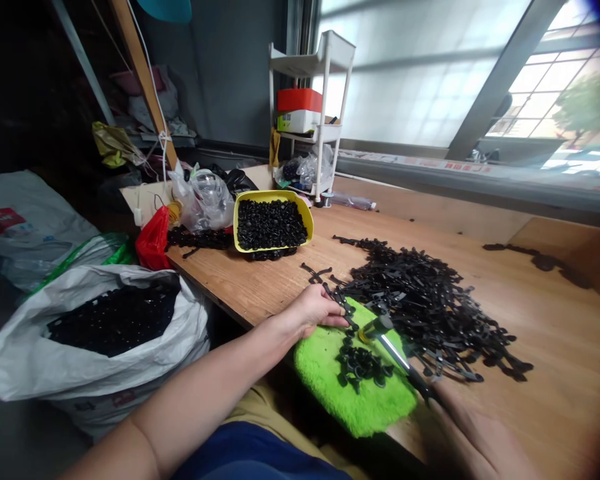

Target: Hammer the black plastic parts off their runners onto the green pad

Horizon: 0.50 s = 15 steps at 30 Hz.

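Observation:
My left hand (pixel 323 308) is closed on a black plastic strip (pixel 351 319) at the upper left edge of a bright green fluffy cloth (pixel 325 360). My right hand (pixel 433 383), blurred and low on the right, grips the dark handle of a small hammer (pixel 396 352). The hammer's head is over the cloth, just right of the strip. Small black caps (pixel 361 365) lie loose on the cloth below the hammer head. A large heap of black plastic strips (pixel 430 300) spreads over the wooden table behind and to the right.
A yellow tray (pixel 310 223) full of small black pieces stands at the back of the table (pixel 260 293). Left of it are a red bag (pixel 153 241) and clear plastic bags. A white shelf (pixel 325 87) rises behind. An open white sack (pixel 15 357) holds black pieces at the left.

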Available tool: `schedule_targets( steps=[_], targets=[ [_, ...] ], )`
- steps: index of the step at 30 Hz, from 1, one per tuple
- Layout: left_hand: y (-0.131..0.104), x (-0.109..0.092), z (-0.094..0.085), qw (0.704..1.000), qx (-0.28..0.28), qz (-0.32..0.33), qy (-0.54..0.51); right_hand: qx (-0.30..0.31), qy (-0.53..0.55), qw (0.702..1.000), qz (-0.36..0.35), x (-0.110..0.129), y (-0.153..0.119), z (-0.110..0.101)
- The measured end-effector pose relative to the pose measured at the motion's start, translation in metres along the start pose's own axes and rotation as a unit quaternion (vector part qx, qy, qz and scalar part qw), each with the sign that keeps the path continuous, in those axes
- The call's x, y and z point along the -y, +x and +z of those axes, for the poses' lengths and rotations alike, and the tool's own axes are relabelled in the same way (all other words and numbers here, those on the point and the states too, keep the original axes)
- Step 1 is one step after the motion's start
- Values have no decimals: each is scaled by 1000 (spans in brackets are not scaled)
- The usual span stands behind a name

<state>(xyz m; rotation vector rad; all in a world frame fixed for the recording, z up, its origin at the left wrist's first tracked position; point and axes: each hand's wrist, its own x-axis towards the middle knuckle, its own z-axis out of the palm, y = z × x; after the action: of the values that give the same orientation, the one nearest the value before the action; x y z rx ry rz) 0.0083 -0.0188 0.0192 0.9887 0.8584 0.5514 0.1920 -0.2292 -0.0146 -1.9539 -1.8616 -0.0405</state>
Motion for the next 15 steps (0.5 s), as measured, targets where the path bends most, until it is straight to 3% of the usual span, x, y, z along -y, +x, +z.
schedule_targets(
  steps=[6,9,13,15],
  targets=[
    [-3,0,3,1000,-15,19,9,-15,-30,999,24,0,-2,-5],
    [-1,2,3,999,-33,37,6,54,-60,996,23,12,6,-14],
    [2,6,1,998,-39,46,3,-18,-78,997,10,32,15,-23],
    [2,7,1,998,-38,48,1,3,-79,997,24,37,16,-24]
  ],
)
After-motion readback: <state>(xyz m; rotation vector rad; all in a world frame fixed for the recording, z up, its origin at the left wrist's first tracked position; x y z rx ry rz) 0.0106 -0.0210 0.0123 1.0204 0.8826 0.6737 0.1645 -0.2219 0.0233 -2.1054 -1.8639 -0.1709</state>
